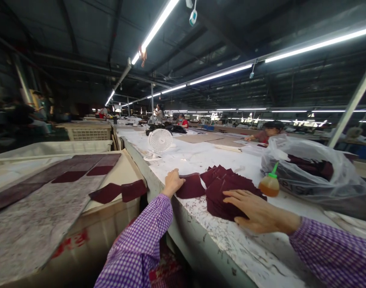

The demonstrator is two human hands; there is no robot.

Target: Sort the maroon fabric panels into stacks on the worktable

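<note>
At the near edge of the table, my left hand [173, 182] has its fingers closed at the left corner of a maroon fabric piece [191, 186]; part of the grip is hidden. Beside that piece lies a fanned, uneven pile of maroon fabric pieces [221, 188]. My right hand [251, 207] rests over the right side of this pile, fingers stretched out and lying flat on the cloth. A squeeze bottle [269, 185] with a green cap and amber liquid stands just beyond the pile.
A clear plastic bag [315, 184] with dark cloth fills the table's right side. A small white fan [160, 141] stands farther back. On my left, a large bin [117, 224] carries maroon strips [70, 176] on a speckled sheet. A co-worker [268, 132] sits across the table.
</note>
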